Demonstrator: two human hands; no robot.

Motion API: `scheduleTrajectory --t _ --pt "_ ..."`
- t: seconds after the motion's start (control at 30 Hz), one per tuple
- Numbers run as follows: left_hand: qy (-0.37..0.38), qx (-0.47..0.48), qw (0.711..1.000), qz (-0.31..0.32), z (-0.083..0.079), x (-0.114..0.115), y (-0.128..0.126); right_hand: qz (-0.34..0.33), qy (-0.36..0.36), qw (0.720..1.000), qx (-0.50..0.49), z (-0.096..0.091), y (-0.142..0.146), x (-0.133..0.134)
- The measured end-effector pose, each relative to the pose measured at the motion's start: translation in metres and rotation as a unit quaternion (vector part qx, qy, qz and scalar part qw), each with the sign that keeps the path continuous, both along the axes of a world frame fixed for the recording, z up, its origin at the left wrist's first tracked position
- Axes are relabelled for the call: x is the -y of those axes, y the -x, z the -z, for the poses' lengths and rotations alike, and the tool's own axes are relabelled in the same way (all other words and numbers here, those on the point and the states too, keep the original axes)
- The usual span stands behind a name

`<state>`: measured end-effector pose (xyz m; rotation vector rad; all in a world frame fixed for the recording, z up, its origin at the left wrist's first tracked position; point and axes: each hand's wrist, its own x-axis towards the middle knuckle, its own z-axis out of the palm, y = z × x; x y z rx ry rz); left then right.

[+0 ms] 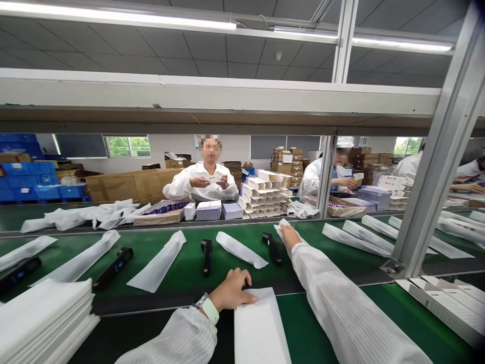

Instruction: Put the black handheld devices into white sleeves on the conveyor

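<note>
My right hand point(290, 236) reaches out over the green conveyor belt, its fingers closed on a white packing sleeve point(279, 227). Most of that sleeve is hidden behind my hand and arm. Just left of it lies a black handheld device point(272, 248). Near me, my left hand point(234, 289) rests its thumb on the top edge of flat white packing sleeves point(259, 328), with the other fingers apart. Farther left on the belt are another white sleeve point(241, 249) and a second black device point(206, 257).
A stack of white sleeves point(41, 321) fills the lower left. White boxes point(447, 303) lie at the lower right beside a metal post point(435, 151). Across the belt, a person point(206, 177) holds a small box near stacked open cartons point(263, 194). A shelf beam point(212, 96) crosses overhead.
</note>
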<state>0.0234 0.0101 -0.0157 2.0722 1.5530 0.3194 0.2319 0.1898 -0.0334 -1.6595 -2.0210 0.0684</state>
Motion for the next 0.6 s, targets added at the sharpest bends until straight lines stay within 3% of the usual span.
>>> scheduleTrajectory --t 0.13,0.33,0.43,0.5,0.6 --pt "-0.01 0.001 1.0 0.005 -0.001 -0.003 -0.001 0.022 -0.003 1.0 -0.01 -0.003 0.007 0.008" --pt "0.045 0.019 0.997 0.066 -0.017 0.003 0.009 0.036 0.091 0.993 -0.07 0.021 0.024 0.014" --pt "0.059 0.014 0.995 0.075 -0.02 0.007 0.006 0.038 0.094 0.984 -0.146 0.026 0.014 0.01" --pt "0.017 0.001 0.998 0.058 -0.02 0.007 -0.001 0.035 0.077 0.973 -0.214 0.026 0.003 0.009" --pt "-0.004 -0.051 0.994 0.091 -0.019 0.018 -0.014 0.033 0.038 0.94 -0.337 0.027 -0.015 0.01"
